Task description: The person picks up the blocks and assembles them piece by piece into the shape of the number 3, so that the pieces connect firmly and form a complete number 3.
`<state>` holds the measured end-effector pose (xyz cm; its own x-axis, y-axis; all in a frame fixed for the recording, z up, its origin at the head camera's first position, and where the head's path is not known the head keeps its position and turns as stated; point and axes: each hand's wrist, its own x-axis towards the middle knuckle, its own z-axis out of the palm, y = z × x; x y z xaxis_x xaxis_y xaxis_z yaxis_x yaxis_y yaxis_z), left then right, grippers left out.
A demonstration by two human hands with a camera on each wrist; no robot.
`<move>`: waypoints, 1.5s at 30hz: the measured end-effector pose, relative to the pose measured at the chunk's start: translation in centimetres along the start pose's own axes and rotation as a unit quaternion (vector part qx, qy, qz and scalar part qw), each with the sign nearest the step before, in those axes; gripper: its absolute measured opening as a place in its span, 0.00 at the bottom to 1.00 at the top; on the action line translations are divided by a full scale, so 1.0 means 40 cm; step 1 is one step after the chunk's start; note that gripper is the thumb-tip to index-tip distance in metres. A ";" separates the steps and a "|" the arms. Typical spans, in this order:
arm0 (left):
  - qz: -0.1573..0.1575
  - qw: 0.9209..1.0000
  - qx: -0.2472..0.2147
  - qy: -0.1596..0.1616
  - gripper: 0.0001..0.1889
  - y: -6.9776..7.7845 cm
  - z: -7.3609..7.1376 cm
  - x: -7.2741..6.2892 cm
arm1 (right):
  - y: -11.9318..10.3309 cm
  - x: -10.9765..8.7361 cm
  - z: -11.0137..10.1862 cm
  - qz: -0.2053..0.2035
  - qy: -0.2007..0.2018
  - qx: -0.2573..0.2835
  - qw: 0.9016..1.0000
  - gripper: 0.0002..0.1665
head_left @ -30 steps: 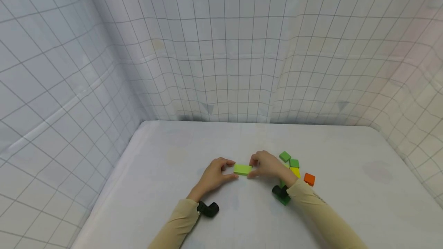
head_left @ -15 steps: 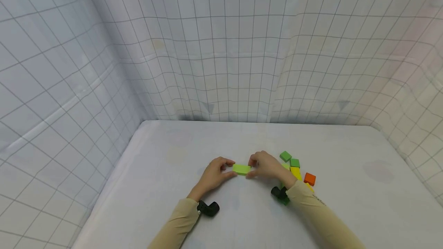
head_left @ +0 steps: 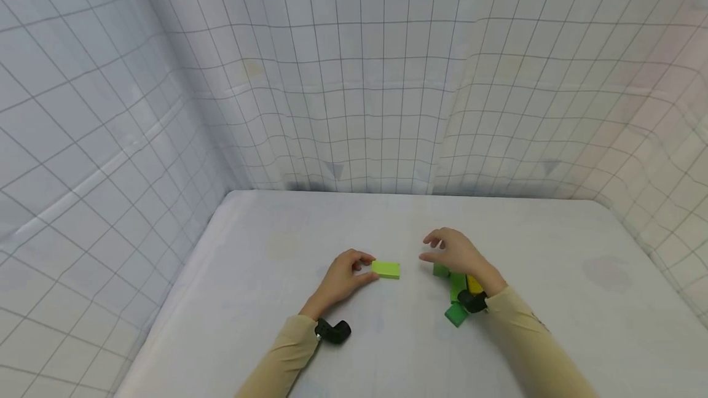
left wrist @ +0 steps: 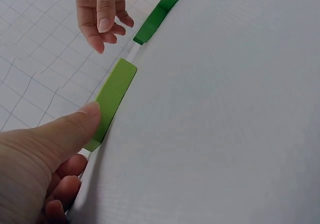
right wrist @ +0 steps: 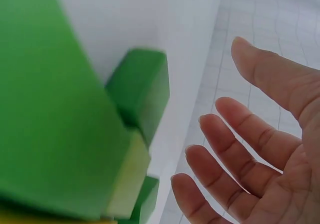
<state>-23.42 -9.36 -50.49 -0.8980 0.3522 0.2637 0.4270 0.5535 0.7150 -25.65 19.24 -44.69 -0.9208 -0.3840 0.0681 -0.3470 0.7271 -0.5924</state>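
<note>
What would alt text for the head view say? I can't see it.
A person's left grip pinches the left end of a lime-green block on a white table. To its right, the empty right grip hovers near green blocks and a partly hidden yellow block.

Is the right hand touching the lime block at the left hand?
Apart. The head view plainly shows white tabletop between the right hand and the lime block.

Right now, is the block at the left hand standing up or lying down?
Lying down: in the head view, the light green block stretches sideways, long and low, on the table.
</note>
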 end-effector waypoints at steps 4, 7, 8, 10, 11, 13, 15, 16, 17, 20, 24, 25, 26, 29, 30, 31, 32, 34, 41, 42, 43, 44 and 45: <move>0.003 1.000 -0.003 0.001 0.17 -0.001 -0.004 0.002 | 0.021 -0.012 -0.030 0.021 0.002 0.000 1.000 0.22; 0.006 1.000 -0.004 0.002 0.17 -0.001 -0.007 0.004 | 0.034 -0.022 -0.043 0.028 -0.008 0.002 1.000 0.23; 0.007 1.000 -0.005 0.003 0.17 -0.001 -0.007 0.004 | 0.038 -0.026 -0.046 0.029 -0.013 0.005 0.999 0.23; 0.006 1.000 -0.006 0.003 0.17 -0.001 -0.007 0.004 | 0.047 -0.032 -0.049 0.032 -0.027 0.005 0.999 0.23; 0.006 1.000 -0.006 0.003 0.17 -0.001 -0.007 0.004 | 0.051 -0.035 -0.049 0.028 -0.035 0.005 0.999 0.24; 0.005 1.000 -0.004 0.003 0.17 -0.003 -0.006 0.003 | 0.057 -0.040 -0.048 0.024 -0.048 0.009 0.998 0.25; 0.002 1.000 -0.002 0.003 0.18 -0.005 -0.004 0.003 | 0.062 -0.042 -0.044 0.012 -0.059 0.008 0.998 0.26; 0.002 1.000 -0.003 0.003 0.18 -0.005 -0.003 0.002 | 0.064 -0.043 -0.042 0.007 -0.062 0.005 0.998 0.27; 0.001 1.000 -0.003 0.003 0.18 -0.006 -0.003 0.002 | 0.065 -0.044 -0.040 0.003 -0.064 0.000 0.998 0.27; 0.003 1.000 -0.005 0.005 0.17 -0.008 -0.002 0.002 | 0.066 -0.045 -0.035 -0.007 -0.069 -0.020 0.997 0.29; 0.004 1.000 -0.008 0.006 0.17 -0.008 -0.003 0.002 | 0.060 -0.048 -0.033 -0.014 -0.071 -0.046 0.996 0.27; 0.003 1.000 -0.007 0.006 0.17 -0.009 -0.003 0.002 | 0.059 -0.048 -0.033 -0.014 -0.071 -0.051 0.996 0.26; 0.001 1.000 -0.008 0.006 0.18 -0.009 -0.002 0.002 | 0.057 -0.049 -0.033 -0.013 -0.070 -0.057 0.996 0.25; -0.002 1.000 -0.007 0.006 0.18 -0.009 -0.002 0.003 | 0.051 -0.051 -0.032 -0.007 -0.065 -0.072 0.995 0.22; -0.002 1.000 -0.006 0.007 0.18 -0.010 -0.001 0.003 | 0.049 -0.051 -0.031 -0.007 -0.063 -0.078 0.995 0.21; -0.001 1.000 -0.005 0.007 0.18 -0.011 0.000 0.003 | 0.048 -0.052 -0.029 -0.007 -0.061 -0.084 0.995 0.20; -0.001 1.000 -0.005 0.008 0.18 -0.012 0.000 0.004 | 0.046 -0.052 -0.028 -0.006 -0.059 -0.088 0.994 0.20; -0.001 1.000 -0.005 0.009 0.18 -0.013 0.001 0.004 | 0.044 -0.051 -0.025 -0.013 -0.056 -0.096 0.994 0.19; -0.003 1.000 -0.007 0.006 0.18 -0.013 -0.001 0.003 | 0.028 -0.038 -0.008 -0.023 -0.055 -0.091 0.994 0.18; -0.003 1.000 -0.008 0.007 0.18 -0.013 -0.001 0.003 | 0.025 -0.035 -0.006 -0.021 -0.056 -0.086 0.994 0.18; -0.002 1.000 -0.008 0.007 0.18 -0.013 -0.001 0.004 | 0.022 -0.032 -0.003 -0.018 -0.057 -0.080 0.995 0.17; -0.002 1.000 -0.009 0.007 0.18 -0.013 -0.001 0.004 | 0.019 -0.029 -0.001 -0.017 -0.057 -0.074 0.995 0.17; -0.002 1.000 -0.009 0.007 0.18 -0.013 -0.001 0.004 | 0.016 -0.026 0.001 -0.016 -0.059 -0.069 0.996 0.17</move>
<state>-23.80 -9.61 -50.79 -0.9010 0.3395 0.2702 0.4220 0.5410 0.7274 -24.90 20.07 -45.17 -0.8843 -0.4666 -0.0138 -0.4049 0.7814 -0.4749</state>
